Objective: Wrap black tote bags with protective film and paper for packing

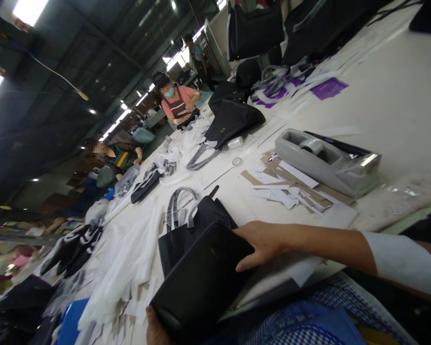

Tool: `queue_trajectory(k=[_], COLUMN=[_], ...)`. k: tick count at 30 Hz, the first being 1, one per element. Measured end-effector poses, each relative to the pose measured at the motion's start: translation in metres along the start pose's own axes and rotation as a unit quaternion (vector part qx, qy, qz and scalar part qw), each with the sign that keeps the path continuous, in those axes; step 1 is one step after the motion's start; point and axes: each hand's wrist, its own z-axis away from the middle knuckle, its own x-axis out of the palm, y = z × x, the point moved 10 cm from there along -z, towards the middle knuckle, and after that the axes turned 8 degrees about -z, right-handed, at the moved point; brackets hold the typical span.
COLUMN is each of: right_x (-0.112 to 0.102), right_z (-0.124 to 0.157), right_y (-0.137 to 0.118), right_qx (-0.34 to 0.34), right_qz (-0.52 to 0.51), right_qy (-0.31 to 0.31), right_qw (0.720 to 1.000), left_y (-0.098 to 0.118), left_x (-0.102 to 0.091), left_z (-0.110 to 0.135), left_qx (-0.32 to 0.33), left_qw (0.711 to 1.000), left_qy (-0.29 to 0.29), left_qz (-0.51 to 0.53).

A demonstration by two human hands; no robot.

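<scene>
A black handbag (pixel 201 273) lies tilted at the near edge of the white table, its bottom panel turned toward me. Its handles (pixel 177 203), wrapped in clear film, point away across the table. My right hand (pixel 262 242) grips the bag's right end, thumb on the near face and fingers over the far side. At the lower left, my left hand (pixel 156 328) holds the bag's left corner; only part of that hand shows, the rest being cut off by the frame or hidden behind the bag.
A grey tape dispenser (pixel 326 160) stands on the right, beside loose paper strips (pixel 290 184). White wrapping sheets (pixel 125 268) cover the left side. Another black bag (pixel 233 120) lies farther back. Two co-workers sit along the far edge; another person stands behind.
</scene>
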Motion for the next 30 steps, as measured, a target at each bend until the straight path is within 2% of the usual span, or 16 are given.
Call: queue_trajectory(k=[2,4,8,10,13,16,18,19,21,24,27,30], right_x=[0.003,0.002,-0.004,-0.002,0.005,0.008,0.012,0.015,0.021,0.017,0.009,0.01], right_z=[-0.009,-0.019,-0.036,-0.036,-0.024,0.0,0.014,0.018,0.021,0.02,0.014,0.004], right_y=[0.01,0.017,0.028,0.02,-0.009,-0.043,-0.068,-0.079,-0.096,-0.098,-0.067,-0.02], right_qx=[0.008,-0.006,-0.005,0.0,-0.001,0.01,-0.001,-0.009,-0.029,-0.06,-0.07,-0.062], right_qz=[0.003,0.015,0.028,0.017,-0.046,-0.087,-0.09,-0.095,-0.111,-0.128,-0.11,-0.077], right_qy=[-0.04,-0.056,-0.06,-0.048,0.031,0.171,0.219,0.215,0.165,0.099,0.065,0.004], right_qw=[0.999,0.998,0.998,0.999,0.998,0.981,0.971,0.972,0.98,0.985,0.989,0.995], left_y=[-0.001,0.0,-0.002,-0.005,-0.01,-0.011,-0.012,-0.014,-0.017,-0.018,-0.02,-0.016], left_x=[0.002,0.004,0.005,0.002,-0.005,-0.002,0.003,0.006,0.008,0.009,0.01,0.005], left_z=[-0.001,0.0,0.003,0.002,0.001,0.003,0.007,0.009,0.011,0.012,0.011,0.005], left_qx=[0.001,0.001,-0.015,-0.023,-0.027,-0.032,-0.055,-0.073,-0.103,-0.12,-0.135,-0.096], left_qw=[1.0,1.0,0.999,0.999,0.999,0.995,0.989,0.985,0.981,0.979,0.979,0.99], left_qy=[-0.008,-0.011,-0.006,0.0,0.011,-0.015,-0.036,-0.043,-0.053,-0.054,-0.056,-0.021], left_qz=[0.005,0.015,0.05,0.044,0.042,0.097,0.135,0.147,0.159,0.152,0.14,0.097])
